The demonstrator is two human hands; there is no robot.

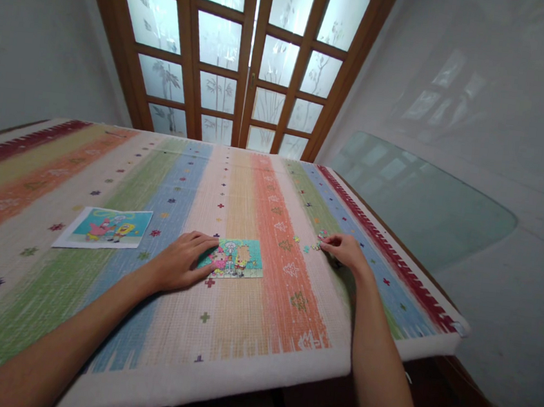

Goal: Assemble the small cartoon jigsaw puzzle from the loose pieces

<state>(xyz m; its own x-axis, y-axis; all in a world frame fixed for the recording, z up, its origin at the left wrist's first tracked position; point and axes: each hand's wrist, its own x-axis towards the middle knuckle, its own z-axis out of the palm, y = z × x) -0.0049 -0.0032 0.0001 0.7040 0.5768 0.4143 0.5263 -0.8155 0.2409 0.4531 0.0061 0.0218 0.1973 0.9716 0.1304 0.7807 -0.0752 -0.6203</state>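
Observation:
A partly filled jigsaw puzzle (241,262) with cartoon figures lies flat on the striped cloth. My left hand (183,262) rests over its left edge, fingers stretched out and thumb apart, covering that side. Off to the right, my right hand (345,251) is at a small group of loose puzzle pieces (307,249). Its thumb and index finger are pinched at a small puzzle piece (322,234), whose outline is partly hidden by the fingertips. On the left lies a white sheet with a printed cartoon picture (114,229), touched by neither hand.
A colourful striped cloth (162,321) covers the wide table up to its front edge. Beyond the table stand wooden doors with frosted panes (224,40). A pale glass panel (423,193) is by the right wall.

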